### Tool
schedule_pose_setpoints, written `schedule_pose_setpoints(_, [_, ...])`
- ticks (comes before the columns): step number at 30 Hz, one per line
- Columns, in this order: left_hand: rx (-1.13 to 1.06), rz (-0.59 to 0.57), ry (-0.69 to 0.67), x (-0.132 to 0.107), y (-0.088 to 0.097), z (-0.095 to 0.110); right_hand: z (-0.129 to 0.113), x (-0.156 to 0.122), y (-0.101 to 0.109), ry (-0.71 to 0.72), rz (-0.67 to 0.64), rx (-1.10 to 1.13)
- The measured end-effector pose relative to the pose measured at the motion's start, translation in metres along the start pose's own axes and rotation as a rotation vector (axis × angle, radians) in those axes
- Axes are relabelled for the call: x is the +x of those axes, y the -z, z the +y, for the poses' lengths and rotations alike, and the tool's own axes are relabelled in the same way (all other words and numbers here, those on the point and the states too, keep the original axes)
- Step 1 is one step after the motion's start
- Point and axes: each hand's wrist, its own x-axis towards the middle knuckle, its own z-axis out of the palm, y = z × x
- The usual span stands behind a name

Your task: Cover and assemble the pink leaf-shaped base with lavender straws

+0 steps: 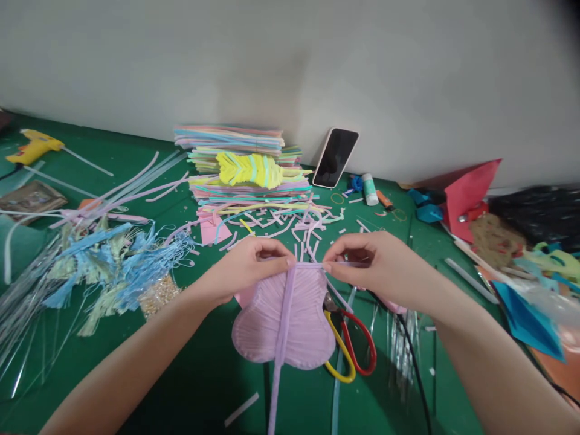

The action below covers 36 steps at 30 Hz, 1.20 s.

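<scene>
A pink ribbed fan-shaped piece (267, 323) lies on the green table (181, 386) in front of me, with a lilac strip (284, 326) running down its middle. My left hand (247, 266) pinches the piece's top edge at the left. My right hand (378, 263) pinches a thin lilac strip (312, 265) stretched across that top edge. Both hands are closed, thumb against fingers. Red and yellow handled scissors (351, 350) lie just under the piece's right side.
A stack of coloured strips (235, 151) with a yellow fan piece (249, 170) stands at the back by the wall. A phone (336, 158) leans there. Blue tassels (113, 260) lie left, a yellow glue gun (34, 148) far left, paper scraps (525, 314) right.
</scene>
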Motion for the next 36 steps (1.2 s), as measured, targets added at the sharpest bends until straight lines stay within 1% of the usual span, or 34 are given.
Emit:
schedule_pose_setpoints(2, [0.008, 0.015, 0.007, 0.0, 0.001, -0.002, 0.001, 0.001, -0.002, -0.006, 0.006, 0.017])
schedule_pose_setpoints(5, [0.071, 0.043, -0.016, 0.0, 0.002, -0.004, 0.003, 0.001, -0.009, -0.002, 0.05, 0.076])
schedule_pose_setpoints(8, [0.156, 0.079, -0.069, 0.001, 0.003, -0.007, 0.004, 0.0, -0.02, -0.003, 0.104, 0.127])
schedule_pose_setpoints(11, [0.205, 0.102, -0.122, 0.001, 0.004, -0.008, 0.004, 0.0, -0.034, -0.016, 0.191, 0.147])
schedule_pose_setpoints(16, [0.204, 0.119, -0.168, 0.002, 0.002, -0.011, 0.0, 0.001, -0.046, 0.033, 0.302, -0.013])
schedule_pose_setpoints(21, [0.167, 0.123, -0.118, 0.003, 0.0, -0.01, -0.002, -0.001, -0.047, 0.167, 0.343, -0.114])
schedule_pose_setpoints(24, [0.11, 0.101, -0.081, 0.004, 0.001, -0.011, -0.003, 0.0, -0.049, 0.198, 0.373, -0.143])
schedule_pose_setpoints(26, [0.072, 0.083, -0.07, 0.005, 0.002, -0.013, -0.005, 0.002, -0.051, 0.164, 0.387, -0.12])
schedule_pose_setpoints(31, [0.011, 0.073, -0.052, 0.007, 0.004, -0.018, -0.012, 0.009, -0.055, -0.037, 0.365, -0.017])
schedule_pose_setpoints(34, [-0.066, 0.057, -0.02, 0.008, 0.006, -0.021, -0.012, 0.01, -0.058, -0.071, 0.404, -0.013])
schedule_pose_setpoints(36, [-0.108, 0.021, 0.019, 0.009, 0.01, -0.023, -0.012, 0.009, -0.063, -0.072, 0.391, 0.034])
